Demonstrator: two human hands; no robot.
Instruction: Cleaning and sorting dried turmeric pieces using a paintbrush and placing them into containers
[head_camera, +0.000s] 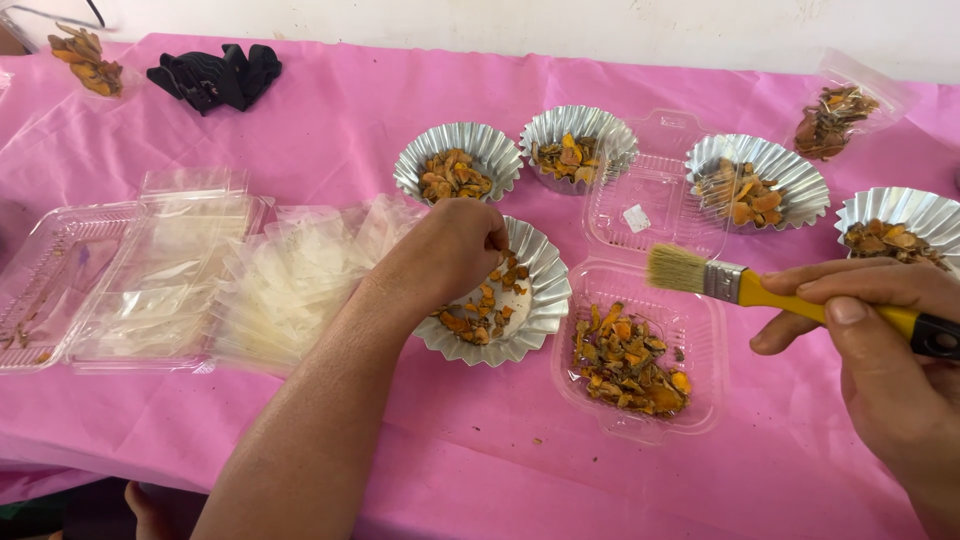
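Note:
My left hand (450, 248) reaches into a fluted foil cup (545, 290) at the table's middle, fingertips pinched among orange dried pieces (478, 318) inside it. Whether a piece is between the fingers is hidden. My right hand (885, 350) at the right holds a yellow-handled paintbrush (740, 285), its pale bristles pointing left above an open clear plastic clamshell (700, 330). The clamshell's near half holds a pile of the same orange pieces (628, 362); its far half (650, 205) is nearly bare.
Several more foil cups with orange pieces stand behind: (458, 160), (578, 145), (757, 180), (900, 225). A clear bag of pieces (835, 115) lies far right. Stacked clear bags (300, 280) and clamshells (110, 280) lie left. A black glove (215, 75) sits at the back on the pink tablecloth (500, 450).

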